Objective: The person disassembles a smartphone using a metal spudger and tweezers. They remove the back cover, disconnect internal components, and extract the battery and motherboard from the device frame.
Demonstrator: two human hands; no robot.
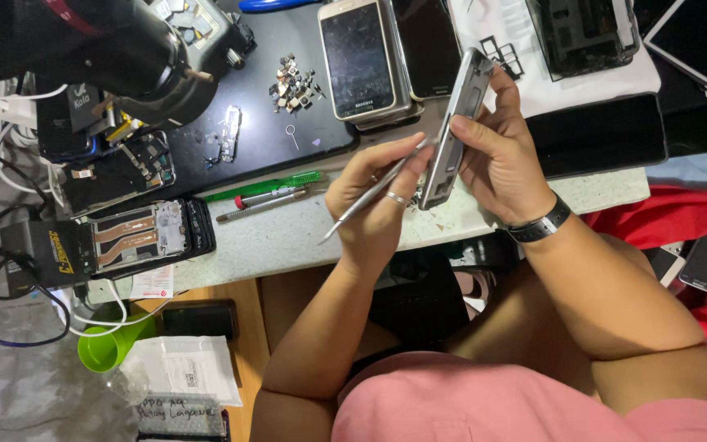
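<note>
A slim silver phone frame (pixel 456 131), held edge-on and tilted, sits above the pale speckled tabletop (pixel 288 237). The right hand (pixel 501 160) is closed around it from three o'clock. The left hand (pixel 374 200), at the frame's eight o'clock, pinches a thin metal pry tool (pixel 370 196), its upper tip touching the frame's edge. At ten o'clock lies a white smartphone with a cracked screen (pixel 359 61); at nine o'clock, a green-handled tool (pixel 263 187).
</note>
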